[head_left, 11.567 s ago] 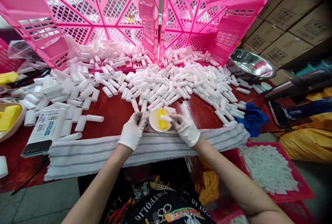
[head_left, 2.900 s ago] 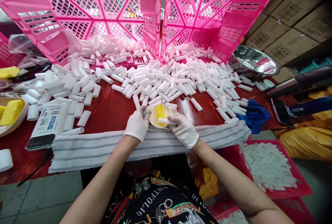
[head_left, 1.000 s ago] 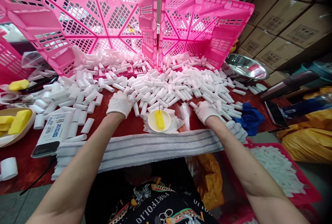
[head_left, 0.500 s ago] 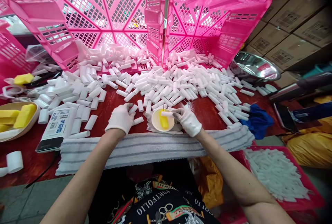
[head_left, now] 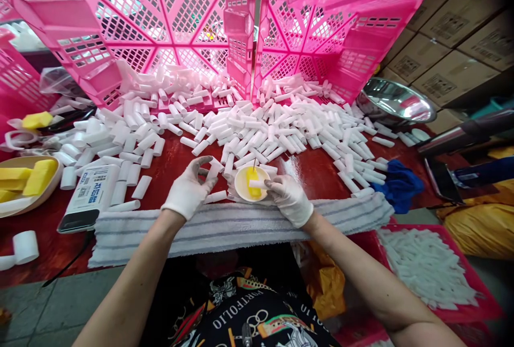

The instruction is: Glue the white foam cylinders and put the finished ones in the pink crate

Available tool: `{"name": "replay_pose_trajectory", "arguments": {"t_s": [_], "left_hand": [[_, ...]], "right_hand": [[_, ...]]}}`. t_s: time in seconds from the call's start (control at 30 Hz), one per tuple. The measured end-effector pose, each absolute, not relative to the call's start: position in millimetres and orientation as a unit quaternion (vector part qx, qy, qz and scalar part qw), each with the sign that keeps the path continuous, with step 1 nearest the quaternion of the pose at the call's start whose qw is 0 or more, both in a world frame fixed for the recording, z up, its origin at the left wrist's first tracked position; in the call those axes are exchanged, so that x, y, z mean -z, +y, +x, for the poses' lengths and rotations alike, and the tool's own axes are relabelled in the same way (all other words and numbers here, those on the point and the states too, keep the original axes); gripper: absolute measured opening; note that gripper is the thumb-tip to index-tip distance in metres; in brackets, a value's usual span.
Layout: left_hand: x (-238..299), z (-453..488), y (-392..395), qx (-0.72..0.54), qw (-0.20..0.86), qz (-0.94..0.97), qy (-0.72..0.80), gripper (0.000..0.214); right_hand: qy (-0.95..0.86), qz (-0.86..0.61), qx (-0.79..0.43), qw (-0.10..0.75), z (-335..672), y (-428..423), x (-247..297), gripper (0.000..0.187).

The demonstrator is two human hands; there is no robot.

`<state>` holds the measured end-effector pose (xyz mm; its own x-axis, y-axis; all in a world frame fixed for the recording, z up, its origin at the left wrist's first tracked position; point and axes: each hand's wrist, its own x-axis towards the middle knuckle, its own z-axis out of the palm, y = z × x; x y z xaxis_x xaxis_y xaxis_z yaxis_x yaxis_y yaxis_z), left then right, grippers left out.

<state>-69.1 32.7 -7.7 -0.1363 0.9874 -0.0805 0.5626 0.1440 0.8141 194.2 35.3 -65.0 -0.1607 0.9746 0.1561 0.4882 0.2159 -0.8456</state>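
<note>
My left hand (head_left: pixel 185 189), in a white glove, pinches a short white plastic tube (head_left: pixel 214 168) between thumb and fingers, left of a small white bowl (head_left: pixel 238 189). A yellow sponge (head_left: pixel 251 174) lies in the bowl, with a thin dark rod standing up at its back. Also gloved, my right hand (head_left: pixel 289 200) closes on the end of another white tube (head_left: pixel 257 183). That tube lies level across the bowl, over the sponge; I cannot tell whether it touches it. One more loose tube (head_left: pixel 216 197) rests just below my left fingers.
A large heap of white tubes (head_left: pixel 261 127) spreads before two tipped pink crates (head_left: pixel 172 46). A striped towel (head_left: pixel 136 232) lines the front edge. At left are a digital device (head_left: pixel 86 197) and a dish of yellow sponges (head_left: pixel 40 178); at right, a blue cloth (head_left: pixel 397 186) and steel basin (head_left: pixel 395 102).
My left hand has raised a tube off the table, tilting it in the fingers. My right hand has shifted slightly, its tube still over the bowl.
</note>
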Motion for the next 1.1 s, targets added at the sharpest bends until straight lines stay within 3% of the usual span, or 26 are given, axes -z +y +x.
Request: {"name": "replay_pose_trajectory", "arguments": {"t_s": [0.13,0.23,0.47,0.7,0.9,1.1], "left_hand": [[5,-50,13,-0.372,0.441,0.542,0.611,0.061],[5,-42,7,-0.361,0.483,0.539,0.588,0.055],[14,-45,8,-0.41,0.447,0.525,0.597,0.055],[18,-45,-1,-0.404,0.503,0.49,0.587,0.04],[22,-42,-7,-0.421,0.543,0.448,0.572,0.048],[17,-36,-12,-0.449,0.539,0.419,0.577,0.05]], "right_hand": [[-0.658,-0.537,-0.362,0.385,189,32,65,0.038],[-0.656,-0.528,-0.377,0.385,186,29,67,0.032],[-0.66,-0.519,-0.364,0.403,184,19,60,0.034],[-0.676,-0.496,-0.338,0.427,176,12,57,0.016],[-0.684,-0.535,-0.316,0.381,183,14,70,0.032],[-0.691,-0.488,-0.305,0.437,184,8,58,0.017]]}}
